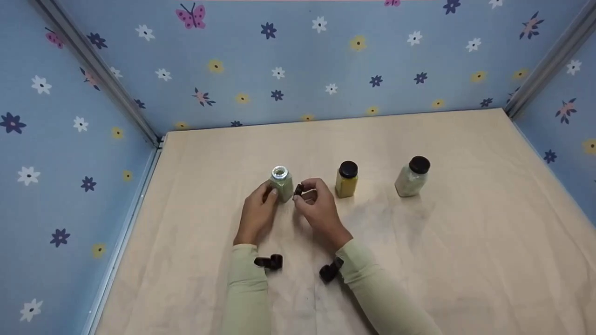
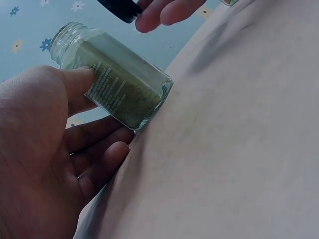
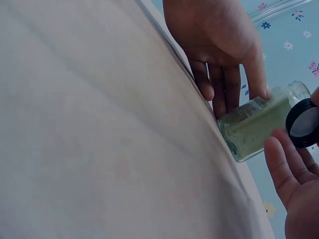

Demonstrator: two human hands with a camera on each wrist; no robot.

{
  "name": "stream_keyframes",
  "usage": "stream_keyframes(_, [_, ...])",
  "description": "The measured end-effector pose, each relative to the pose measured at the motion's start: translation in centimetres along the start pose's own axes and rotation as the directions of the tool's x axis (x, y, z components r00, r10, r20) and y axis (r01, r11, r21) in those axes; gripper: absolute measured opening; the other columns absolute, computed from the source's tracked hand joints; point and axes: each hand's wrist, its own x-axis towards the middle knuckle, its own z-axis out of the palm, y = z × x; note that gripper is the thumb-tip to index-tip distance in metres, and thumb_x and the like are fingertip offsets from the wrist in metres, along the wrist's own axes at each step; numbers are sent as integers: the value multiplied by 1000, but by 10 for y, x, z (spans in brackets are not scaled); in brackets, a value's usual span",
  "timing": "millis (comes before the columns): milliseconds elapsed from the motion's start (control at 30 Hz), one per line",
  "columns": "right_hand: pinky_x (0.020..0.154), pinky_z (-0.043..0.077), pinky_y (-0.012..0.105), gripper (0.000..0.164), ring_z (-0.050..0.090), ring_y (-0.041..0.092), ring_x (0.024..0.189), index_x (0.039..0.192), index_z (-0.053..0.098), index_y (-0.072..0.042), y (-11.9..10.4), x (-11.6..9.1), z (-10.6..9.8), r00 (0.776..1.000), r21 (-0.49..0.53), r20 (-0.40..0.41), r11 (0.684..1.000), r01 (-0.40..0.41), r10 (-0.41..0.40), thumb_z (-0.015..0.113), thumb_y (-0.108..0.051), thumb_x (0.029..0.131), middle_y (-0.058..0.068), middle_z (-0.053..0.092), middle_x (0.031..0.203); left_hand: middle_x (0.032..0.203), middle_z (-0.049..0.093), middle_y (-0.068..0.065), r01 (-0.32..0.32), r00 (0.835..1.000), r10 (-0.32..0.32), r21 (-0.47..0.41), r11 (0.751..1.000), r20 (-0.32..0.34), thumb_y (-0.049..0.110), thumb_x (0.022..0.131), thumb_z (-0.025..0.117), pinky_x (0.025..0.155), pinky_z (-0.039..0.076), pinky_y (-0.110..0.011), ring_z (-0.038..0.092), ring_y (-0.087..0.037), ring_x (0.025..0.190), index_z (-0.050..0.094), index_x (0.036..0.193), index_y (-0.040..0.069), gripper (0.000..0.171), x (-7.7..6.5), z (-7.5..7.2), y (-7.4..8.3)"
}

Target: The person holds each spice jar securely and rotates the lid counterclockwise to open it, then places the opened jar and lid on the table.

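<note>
An uncapped glass jar of green powder (image 1: 282, 188) stands upright on the cloth, its threaded mouth bare. My left hand (image 1: 259, 209) holds it from the left, thumb across the printed face of the jar (image 2: 119, 79) and fingers behind. Just to the right of the jar, my right hand (image 1: 320, 204) pinches a black screw cap (image 1: 298, 190) between thumb and fingers. In the right wrist view the cap (image 3: 304, 123) is turned on its side, its pale inside showing, close to the jar's neck.
To the right stands a jar of yellow powder (image 1: 346, 185) with a black lid. Farther right is a jar with pale contents (image 1: 410, 179), also black-lidded. A beige cloth (image 1: 465, 260) covers the table, and blue flowered panels (image 1: 298, 56) wall it in.
</note>
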Motion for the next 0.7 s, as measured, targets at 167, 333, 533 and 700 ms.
stream_keyframes(167, [76, 56, 50, 33, 66, 37, 90, 119, 54, 9, 9, -2, 0, 1000, -57, 1, 998, 5, -5, 67, 3, 89, 21, 58, 110, 141, 58, -6, 10, 1000, -11, -18, 1000, -6, 36, 105, 51, 109, 41, -38, 54, -19, 129, 51, 148, 14, 47, -1, 0, 1])
stream_keyframes(333, [75, 57, 43, 36, 66, 31, 89, 122, 57, 5, 31, 1, -1, 1000, -99, -4, 995, 10, -11, 70, -1, 89, 18, 62, 111, 141, 58, -5, 13, 1000, -13, -28, 1000, -8, 35, 105, 52, 108, 42, -37, 54, -18, 127, 52, 147, 14, 47, -1, 0, 3])
stream_keyframes(533, [75, 55, 30, 38, 64, 21, 86, 123, 59, 1, 33, 0, -6, 1000, -111, -17, 994, -4, 2, 73, -10, 89, 11, 64, 111, 143, 56, -6, 21, 1000, -21, -19, 1000, 4, 35, 106, 51, 110, 40, -38, 52, -20, 131, 50, 148, 13, 48, -1, 0, 3])
stream_keyframes(700, [74, 55, 30, 41, 63, 20, 85, 125, 59, 1, 32, -2, -8, 1000, -156, -10, 988, 11, -12, 73, -12, 89, 10, 64, 111, 142, 57, -6, 12, 1000, -12, 0, 1000, -2, 36, 106, 50, 110, 41, -38, 52, -20, 130, 51, 147, 13, 47, 0, 0, 1])
